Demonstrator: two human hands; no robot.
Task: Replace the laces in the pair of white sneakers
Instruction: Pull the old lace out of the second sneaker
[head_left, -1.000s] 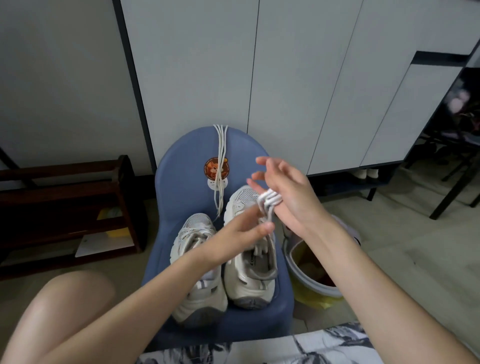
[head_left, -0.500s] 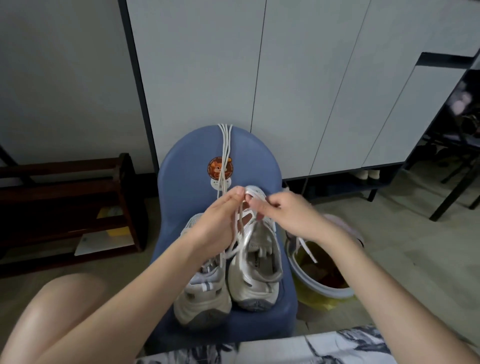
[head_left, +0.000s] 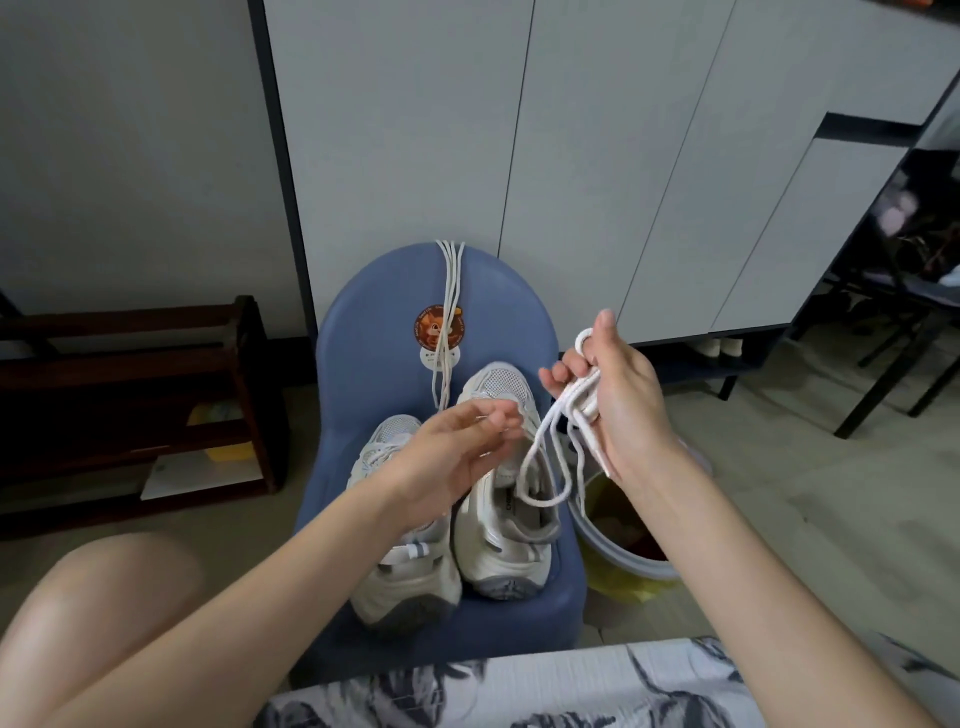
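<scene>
Half a second ago both your hands pinched the lace together over the shoes; now your right hand (head_left: 621, 400) has lifted away to 2 o'clock with the lace (head_left: 558, 447) bunched in its curled fingers, loops dangling above the bin (head_left: 618, 551). Your left hand (head_left: 457, 452) has let go, its fingers loosely curled on nothing. That reads as an old lace out and ready to discard. Count two sneakers (head_left: 498, 499) on the chair (head_left: 374, 332), and one bundle of spare laces (head_left: 448, 312) draped at 12 o'clock.
</scene>
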